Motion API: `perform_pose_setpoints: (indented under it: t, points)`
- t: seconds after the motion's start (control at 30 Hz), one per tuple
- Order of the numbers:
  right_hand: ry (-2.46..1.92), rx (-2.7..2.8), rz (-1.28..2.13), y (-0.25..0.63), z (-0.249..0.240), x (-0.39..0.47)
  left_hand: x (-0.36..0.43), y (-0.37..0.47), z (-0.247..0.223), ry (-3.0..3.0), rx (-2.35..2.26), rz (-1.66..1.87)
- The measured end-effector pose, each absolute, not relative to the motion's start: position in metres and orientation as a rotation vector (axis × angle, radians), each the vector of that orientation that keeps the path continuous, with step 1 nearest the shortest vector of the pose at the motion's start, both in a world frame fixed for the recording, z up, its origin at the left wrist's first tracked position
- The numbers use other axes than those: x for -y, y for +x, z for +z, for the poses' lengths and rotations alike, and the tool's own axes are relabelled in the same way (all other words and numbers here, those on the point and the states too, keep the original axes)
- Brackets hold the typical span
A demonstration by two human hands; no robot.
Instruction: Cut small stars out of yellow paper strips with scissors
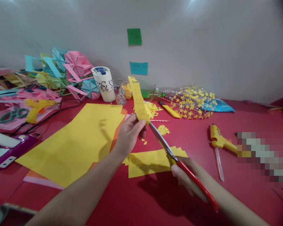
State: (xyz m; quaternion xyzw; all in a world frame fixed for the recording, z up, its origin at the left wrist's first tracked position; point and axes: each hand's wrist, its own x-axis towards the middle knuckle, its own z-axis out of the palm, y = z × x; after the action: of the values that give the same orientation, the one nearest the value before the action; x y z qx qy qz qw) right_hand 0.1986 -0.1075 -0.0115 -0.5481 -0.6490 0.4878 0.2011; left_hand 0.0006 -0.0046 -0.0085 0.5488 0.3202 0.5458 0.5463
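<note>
1 yellow strip (pixel 139 102) is pinched upright in left hand (pixel 129 135), presumably steadied against the blades; red-handled scissors (pixel 182 166) clasped in right hand (pixel 185 182), tips at strip's lower end.

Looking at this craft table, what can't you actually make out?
In the head view:
Tips of the scissors: too small against the yellow paper strip.
Handle end of the right glue gun: under pixelation.
Purple device: cut off by the left edge.
Marks on the green note: too small.
Part of the star-marked sheet: behind the right hand.
</note>
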Motion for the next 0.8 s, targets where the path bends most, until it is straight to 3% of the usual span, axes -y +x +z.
perform_pose_setpoints:
  t: [0.8]
  points:
    - [-1.568, 1.670, 1.504, 0.196, 0.006, 0.104, 0.003, -0.004, -0.004, 1.341, -0.773, 1.220]
